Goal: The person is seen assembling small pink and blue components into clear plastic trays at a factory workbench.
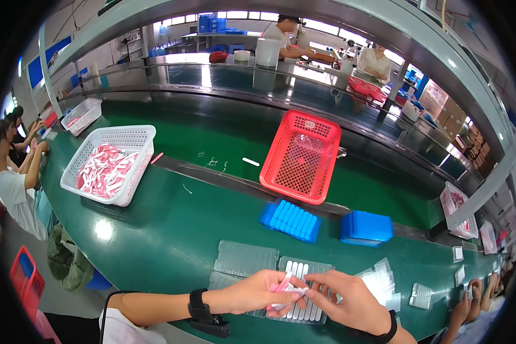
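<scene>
My left hand (264, 293) is closed around a bunch of small pink and white sticks (283, 285), held above the trays. At the bunch's right end, the fingertips of my right hand (345, 298) pinch the tip of one white stick. Under both hands lies a clear plastic tray (322, 267) with a row of long white sticks (296, 268) in its slots; my fingers cover its middle. Beside it on the left are more clear slotted trays (246, 258), partly behind my left hand.
Beyond the trays stand a ribbed blue block (292, 221), a blue stack (366, 228) and a red basket (327, 129). A white basket (146, 137) of pink and white pieces sits left. Clear sheets (377, 281) lie right. Co-workers (18, 186) sit along both sides.
</scene>
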A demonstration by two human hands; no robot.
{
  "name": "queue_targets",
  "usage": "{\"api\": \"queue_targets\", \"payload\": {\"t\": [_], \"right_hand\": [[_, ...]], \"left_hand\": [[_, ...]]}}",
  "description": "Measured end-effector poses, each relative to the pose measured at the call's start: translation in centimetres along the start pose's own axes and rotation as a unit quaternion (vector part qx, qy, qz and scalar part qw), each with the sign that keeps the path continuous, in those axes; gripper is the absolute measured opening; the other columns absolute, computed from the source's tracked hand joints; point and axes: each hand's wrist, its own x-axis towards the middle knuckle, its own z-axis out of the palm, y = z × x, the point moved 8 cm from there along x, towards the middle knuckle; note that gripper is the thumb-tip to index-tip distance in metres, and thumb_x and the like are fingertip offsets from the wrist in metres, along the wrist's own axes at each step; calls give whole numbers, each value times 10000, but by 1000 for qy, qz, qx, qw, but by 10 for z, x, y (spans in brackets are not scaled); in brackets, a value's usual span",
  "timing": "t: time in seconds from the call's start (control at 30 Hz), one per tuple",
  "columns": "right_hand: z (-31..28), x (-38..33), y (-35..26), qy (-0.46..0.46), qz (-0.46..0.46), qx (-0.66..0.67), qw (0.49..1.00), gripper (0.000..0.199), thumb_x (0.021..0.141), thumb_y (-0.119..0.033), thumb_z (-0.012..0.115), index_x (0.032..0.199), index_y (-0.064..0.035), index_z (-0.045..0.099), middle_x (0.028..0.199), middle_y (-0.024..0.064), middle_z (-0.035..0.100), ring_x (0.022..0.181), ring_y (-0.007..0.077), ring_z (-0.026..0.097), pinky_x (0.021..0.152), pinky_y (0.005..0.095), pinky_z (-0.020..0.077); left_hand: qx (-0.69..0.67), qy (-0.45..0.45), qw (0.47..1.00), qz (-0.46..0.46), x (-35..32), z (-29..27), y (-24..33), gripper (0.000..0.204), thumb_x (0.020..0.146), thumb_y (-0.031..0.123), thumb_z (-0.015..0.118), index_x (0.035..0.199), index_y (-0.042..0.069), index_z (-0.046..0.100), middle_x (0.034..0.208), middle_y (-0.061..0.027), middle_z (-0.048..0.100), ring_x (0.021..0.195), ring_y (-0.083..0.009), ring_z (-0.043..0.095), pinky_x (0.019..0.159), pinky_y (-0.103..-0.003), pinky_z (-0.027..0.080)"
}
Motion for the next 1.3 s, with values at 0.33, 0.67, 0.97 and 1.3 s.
{"api": "queue_targets", "payload": {"t": [0.33,0.67,0.97,1.3], "right_hand": [[1,-5,1,-39,-50,4,998,200,872,-66,750,1072,-66,764,870,68,688,703,171,618,608,280,505],[-8,-14,-6,8,-134,-93,987,204,905,-132,705,1094,-57,714,1000,77,658,887,277,664,737,362,566],[-1,-13,1,-36,-96,-59,993,275,937,-178,689,1195,-82,698,1018,86,620,859,292,652,745,376,555],[3,-13,22,-102,-68,11,992,213,902,-88,719,1107,-31,716,917,113,704,773,259,705,693,333,561]], "left_hand": [[77,-42,995,-40,-7,30,-2,285,1008,252,646,1095,-19,633,685,-4,562,567,-64,466,513,-226,362],[-178,-71,981,-41,-4,31,1,375,890,-30,498,1265,-25,524,1181,-170,615,807,-143,531,683,-285,436],[-115,-10,993,-33,-20,26,-3,278,951,116,603,1215,37,571,985,-82,640,832,-166,583,714,-301,478],[-6,-60,996,-58,-2,22,-21,597,1048,184,540,1552,-2,279,1196,-140,637,923,-165,622,799,-281,504]]}}
